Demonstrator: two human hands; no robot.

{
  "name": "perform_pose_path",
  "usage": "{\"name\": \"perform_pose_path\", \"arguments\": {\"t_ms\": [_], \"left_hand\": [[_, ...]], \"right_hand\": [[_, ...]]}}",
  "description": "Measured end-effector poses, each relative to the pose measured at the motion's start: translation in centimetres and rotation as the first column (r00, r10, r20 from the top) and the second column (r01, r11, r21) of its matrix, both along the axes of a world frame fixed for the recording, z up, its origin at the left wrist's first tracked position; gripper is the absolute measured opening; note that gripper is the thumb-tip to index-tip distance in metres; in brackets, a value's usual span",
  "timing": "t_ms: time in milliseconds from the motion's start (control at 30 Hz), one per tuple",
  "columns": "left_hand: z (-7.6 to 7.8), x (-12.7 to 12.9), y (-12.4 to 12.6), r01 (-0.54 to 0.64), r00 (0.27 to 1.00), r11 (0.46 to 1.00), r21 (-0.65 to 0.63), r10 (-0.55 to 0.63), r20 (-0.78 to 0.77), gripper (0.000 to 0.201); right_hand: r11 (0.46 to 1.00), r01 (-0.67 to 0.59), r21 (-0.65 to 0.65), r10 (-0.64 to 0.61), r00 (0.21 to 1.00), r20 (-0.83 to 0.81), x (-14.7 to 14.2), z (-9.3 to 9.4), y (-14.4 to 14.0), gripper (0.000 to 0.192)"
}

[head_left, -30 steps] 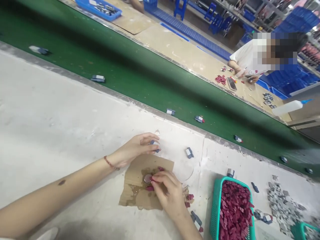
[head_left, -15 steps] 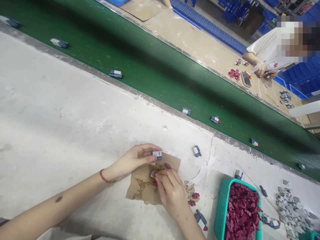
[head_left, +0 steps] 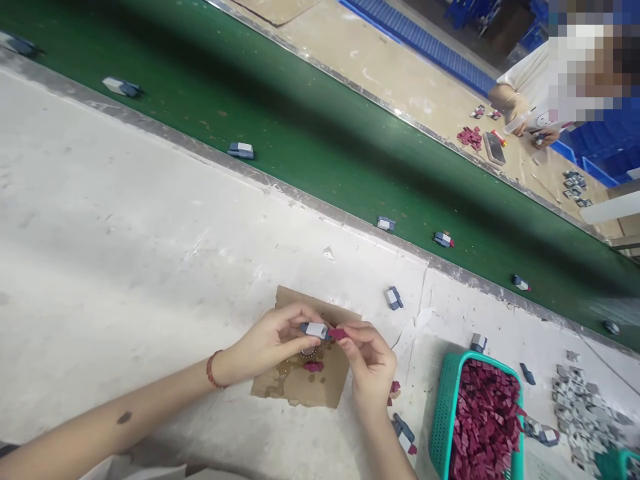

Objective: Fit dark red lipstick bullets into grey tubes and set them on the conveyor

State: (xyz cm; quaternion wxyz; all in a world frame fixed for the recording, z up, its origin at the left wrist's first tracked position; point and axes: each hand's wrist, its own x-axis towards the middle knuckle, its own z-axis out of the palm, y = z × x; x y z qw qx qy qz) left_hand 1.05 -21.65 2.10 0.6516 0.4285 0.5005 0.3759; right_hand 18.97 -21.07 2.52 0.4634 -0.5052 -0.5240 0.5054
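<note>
Between the fingers of my left hand (head_left: 280,337) is a small blue and light-grey plastic piece (head_left: 316,331). My right hand (head_left: 373,367) pinches a dark red plastic piece (head_left: 337,333) at the right end of the blue-grey one; whether the two are joined I cannot tell. Below them lies a brown cardboard sheet (head_left: 320,390) with wet-looking stains. On it rest another red piece (head_left: 313,366) and a small round dish (head_left: 309,351), partly hidden by my left hand.
A green conveyor belt (head_left: 310,160) carries several blue-grey pieces. At right stand a teal basket (head_left: 443,413) full of red pieces and a pile of grey pieces (head_left: 583,407). One blue-grey piece (head_left: 394,298) lies near the cardboard. Across the belt a person (head_left: 525,87) handles small parts.
My right hand has risen from the round dish with a red piece and brought it to the blue-grey piece. My left hand has turned that piece and lowered slightly. Belt pieces have shifted right.
</note>
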Motion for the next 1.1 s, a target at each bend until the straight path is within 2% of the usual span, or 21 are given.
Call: {"name": "perform_pose_path", "arguments": {"t_ms": [167,267,500,600,700,833,900,1000,1033,1100], "left_hand": [[0.0,0.2,-0.2,0.0,1.0,1.0,0.013,0.0,0.017,0.015],[-0.2,0.2,-0.3,-0.005,1.0,1.0,0.014,0.005,0.015,0.013],[-0.5,0.0,-0.6,0.022,0.999,0.999,0.032,-0.021,-0.024,0.013],[-0.1,0.0,-0.5,0.044,0.996,0.995,0.095,-0.036,-0.084,0.013],[0.8,0.2,0.2,0.126,0.983,0.983,0.13,-0.106,-0.152,0.014],[1.9,1.0,3.5,0.347,0.927,0.933,0.091,-0.326,-0.188,0.023],[2.0,1.5,6.3,0.384,0.908,0.907,0.175,-0.336,-0.25,0.029],[1.6,2.2,11.6,0.259,0.905,0.906,0.335,-0.106,-0.412,0.042],[1.4,2.3,13.4,0.223,0.875,0.905,0.363,-0.022,-0.483,0.044],[0.9,2.6,16.8,0.247,0.755,0.881,0.404,0.087,-0.65,0.041]], "right_hand": [[1.0,-0.027,-0.003,0.027,0.999,-0.023,-0.3,-0.5,-0.2,0.006],[0.997,-0.069,0.023,0.069,0.997,0.026,-0.1,-0.5,-0.3,0.005],[0.969,-0.16,0.19,0.12,0.972,0.204,0.2,0.8,-0.3,0.015],[0.956,-0.19,0.225,0.13,0.957,0.258,0.5,1.5,-0.3,0.015],[0.941,-0.205,0.269,0.114,0.941,0.319,1.1,1.9,-0.3,0.015],[0.934,-0.171,0.313,0.018,0.9,0.435,1.9,2.1,-0.3,0.022],[0.942,-0.134,0.307,-0.037,0.868,0.494,2.8,2.5,-0.6,0.028],[0.96,-0.072,0.272,-0.099,0.817,0.567,5.7,3.9,-1.6,0.028],[0.963,-0.031,0.267,-0.14,0.79,0.597,7.1,4.3,-2.0,0.026],[0.954,0.1,0.281,-0.27,0.69,0.672,10.4,5.1,-2.9,0.021]]}}
